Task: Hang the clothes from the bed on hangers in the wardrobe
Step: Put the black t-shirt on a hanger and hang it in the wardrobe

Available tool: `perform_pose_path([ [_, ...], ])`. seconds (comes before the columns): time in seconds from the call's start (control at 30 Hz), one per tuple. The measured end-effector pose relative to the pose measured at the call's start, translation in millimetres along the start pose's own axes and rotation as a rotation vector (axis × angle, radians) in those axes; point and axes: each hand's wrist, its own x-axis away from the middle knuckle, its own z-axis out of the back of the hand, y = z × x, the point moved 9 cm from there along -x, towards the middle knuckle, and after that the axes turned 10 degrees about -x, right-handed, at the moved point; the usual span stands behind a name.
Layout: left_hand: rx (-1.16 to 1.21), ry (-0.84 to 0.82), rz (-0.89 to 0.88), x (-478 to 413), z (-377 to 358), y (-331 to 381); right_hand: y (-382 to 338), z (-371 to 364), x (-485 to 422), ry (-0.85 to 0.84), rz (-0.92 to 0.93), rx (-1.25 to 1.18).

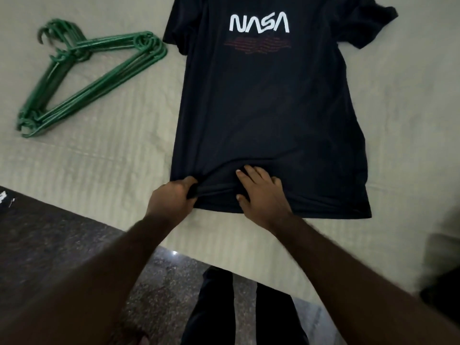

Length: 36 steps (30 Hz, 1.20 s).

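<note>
Item: black NASA T-shirt (268, 108), flat on bed (112, 150), print up, hem at 6 o'clock.
Left hand (174, 195): fingers clamped on bunched hem, probably opening it for hanger.
Right hand (261, 192): fingers spread, pinning fabric.
Green hangers (87, 70): stacked at 10 o'clock, near shirt, not touching.

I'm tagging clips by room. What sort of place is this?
Most likely a bedroom: a dark T-shirt lies flat on a bed's pale sheet, green hangers stacked beside it, dark stone floor at the bed's edge.
</note>
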Motion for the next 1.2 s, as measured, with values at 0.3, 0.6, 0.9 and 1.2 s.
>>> perform_pose_path([
  [0.3, -0.103, 0.029, 0.016, -1.1, 5.9, -35.9, 64.8, 37.6, 24.5, 0.028, -0.095, 0.065],
  [0.6, 0.297, 0.138, 0.222, 3.9, 12.7, -43.7, 180.2, 101.7, 92.4, 0.494, -0.397, -0.136],
  [0.9, 0.469, 0.159, 0.318, 0.3, 33.3, -26.1, 222.0, 107.7, 134.5, 1.083, -0.94, -0.917],
  [1.2, 0.521, 0.151, 0.279, 29.9, 54.2, -43.8, 193.6, 178.3, 131.6, 0.447, -0.42, -0.099],
])
